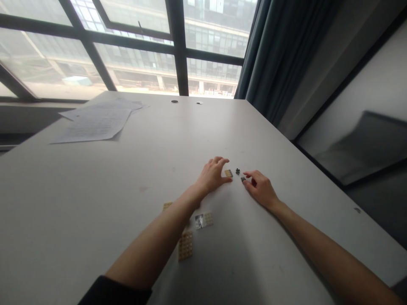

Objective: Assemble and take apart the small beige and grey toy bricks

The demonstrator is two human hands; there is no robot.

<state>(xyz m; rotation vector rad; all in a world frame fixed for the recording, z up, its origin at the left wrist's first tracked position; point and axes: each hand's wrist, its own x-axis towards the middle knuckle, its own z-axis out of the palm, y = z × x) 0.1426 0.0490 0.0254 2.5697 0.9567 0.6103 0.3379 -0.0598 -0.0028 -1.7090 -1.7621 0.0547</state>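
Note:
My left hand (213, 173) is open, thumb and fingers spread around the left side of a small tan and grey studded piece (228, 173) on the white table. Just right of that piece lies a small dark piece (238, 171). My right hand (259, 186) has its thumb and index finger at another small dark piece (243, 179); the fingers are slightly parted, and whether they grip it is unclear. Near my left forearm lie a tan studded plate (185, 245), a tan and silvery piece (204, 220) and a partly hidden tan piece (167, 205).
Printed paper sheets (95, 123) lie at the back left of the table (152, 161). Two round fittings (174, 101) are set near its far edge. Beyond stand a window and a dark blue curtain (270, 55). A small dark mark (358, 210) is near the right edge.

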